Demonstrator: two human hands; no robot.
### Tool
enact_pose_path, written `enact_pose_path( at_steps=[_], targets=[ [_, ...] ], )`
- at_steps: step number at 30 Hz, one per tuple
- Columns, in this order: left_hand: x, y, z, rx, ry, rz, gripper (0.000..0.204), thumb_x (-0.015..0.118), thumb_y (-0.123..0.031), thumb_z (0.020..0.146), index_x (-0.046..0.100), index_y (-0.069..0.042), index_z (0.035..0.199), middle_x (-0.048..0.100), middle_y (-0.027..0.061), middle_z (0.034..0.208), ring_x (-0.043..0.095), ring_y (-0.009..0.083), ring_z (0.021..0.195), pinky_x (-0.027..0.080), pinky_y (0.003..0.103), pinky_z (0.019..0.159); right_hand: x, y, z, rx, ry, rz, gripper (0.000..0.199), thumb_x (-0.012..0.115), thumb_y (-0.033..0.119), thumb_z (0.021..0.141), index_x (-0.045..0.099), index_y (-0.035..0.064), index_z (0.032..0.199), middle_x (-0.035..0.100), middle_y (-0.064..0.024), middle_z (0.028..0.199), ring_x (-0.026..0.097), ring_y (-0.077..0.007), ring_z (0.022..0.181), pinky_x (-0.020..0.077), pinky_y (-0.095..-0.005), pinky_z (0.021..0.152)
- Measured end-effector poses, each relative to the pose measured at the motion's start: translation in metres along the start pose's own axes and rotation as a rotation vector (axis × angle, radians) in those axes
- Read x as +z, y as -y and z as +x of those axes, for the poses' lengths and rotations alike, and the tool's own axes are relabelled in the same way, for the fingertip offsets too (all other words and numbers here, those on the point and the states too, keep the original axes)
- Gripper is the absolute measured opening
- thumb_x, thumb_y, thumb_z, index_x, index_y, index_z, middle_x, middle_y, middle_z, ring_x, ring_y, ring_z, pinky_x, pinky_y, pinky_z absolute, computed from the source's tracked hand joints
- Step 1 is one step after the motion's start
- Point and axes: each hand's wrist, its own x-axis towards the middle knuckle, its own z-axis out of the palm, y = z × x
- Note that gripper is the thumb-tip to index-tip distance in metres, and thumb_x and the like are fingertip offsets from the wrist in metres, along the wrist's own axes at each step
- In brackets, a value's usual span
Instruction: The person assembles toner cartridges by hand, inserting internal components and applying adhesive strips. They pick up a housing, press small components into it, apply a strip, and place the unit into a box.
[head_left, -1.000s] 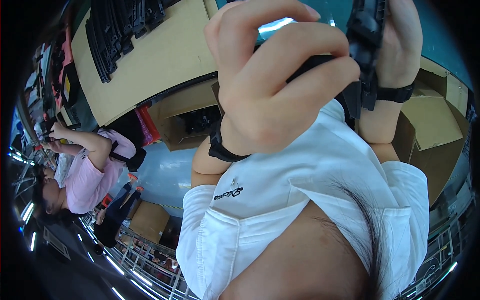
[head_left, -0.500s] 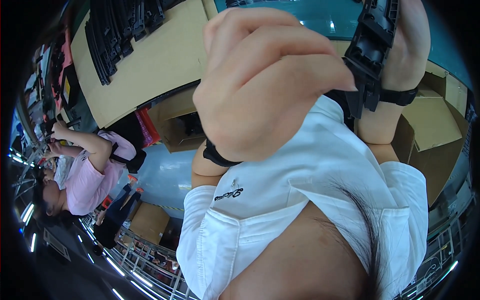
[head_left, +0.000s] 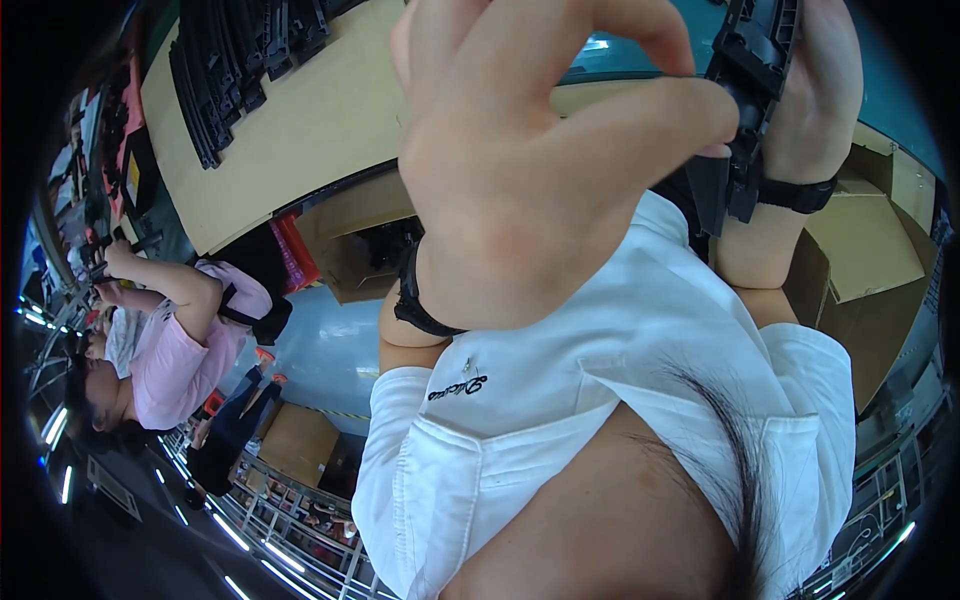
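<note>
Left hand [head_left: 540, 180] raised close to the camera, fingers curled inward, thumb tip pressed against the edge of a black plastic part [head_left: 745, 110]. Right hand [head_left: 815, 90] wrapped round the far side of the same part, fingers closed on it. Part held upright between both hands in the air, near the upper right of the view, clear of any surface; long, ribbed and slotted, lower end reaching down past a black wristband [head_left: 797, 193] on the right wrist. Another black band [head_left: 420, 305] on the left wrist. White shirt [head_left: 560, 400] and a strand of dark hair [head_left: 740, 470] filling the lower middle.

Behind, a tan tabletop [head_left: 300, 130] with a row of similar black parts [head_left: 240, 60] stacked along its far left edge. Open cardboard boxes [head_left: 355, 255] under the table's near edge, another box [head_left: 865, 260] at the right. Over at the left, another person in a pink shirt [head_left: 180, 350] with arms lifted toward a rack.
</note>
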Motion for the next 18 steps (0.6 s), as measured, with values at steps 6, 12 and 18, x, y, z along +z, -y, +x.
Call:
enact_pose_path(
  at_steps=[6,12,18],
  targets=[
    [-0.001,0.024,0.008,0.575,0.130,1.152,0.030,0.053,-0.019,0.075,0.051,-0.013,0.104,0.055,0.0074,0.106,0.051,0.0263,0.098,0.038,0.042,0.085,-0.006,0.001,0.001,-0.060,-0.020,-0.036,0.020,0.046,0.014,0.090,0.052,0.0027,0.075,0.053,-0.0035,0.062,0.054,-0.0120,0.049,0.0585,-0.0339,0.068],
    [-0.023,0.060,0.016,1.115,0.028,1.808,0.033,0.048,-0.024,0.079,0.048,-0.014,0.110,0.052,0.0076,0.111,0.048,0.0274,0.102,0.036,0.044,0.087,-0.001,0.001,-0.001,-0.059,-0.001,-0.032,0.019,0.046,0.014,0.091,0.052,0.0028,0.077,0.054,-0.0036,0.063,0.054,-0.0125,0.050,0.0585,-0.0336,0.069],
    [-0.045,0.156,0.033,1.308,0.097,1.773,0.036,0.043,-0.030,0.083,0.044,-0.016,0.116,0.050,0.0078,0.117,0.046,0.0284,0.105,0.034,0.047,0.089,-0.007,0.001,0.000,-0.063,-0.006,-0.018,0.018,0.047,0.014,0.091,0.052,0.0027,0.077,0.054,-0.0033,0.064,0.055,-0.0123,0.051,0.0583,-0.0330,0.069]
  ],
)
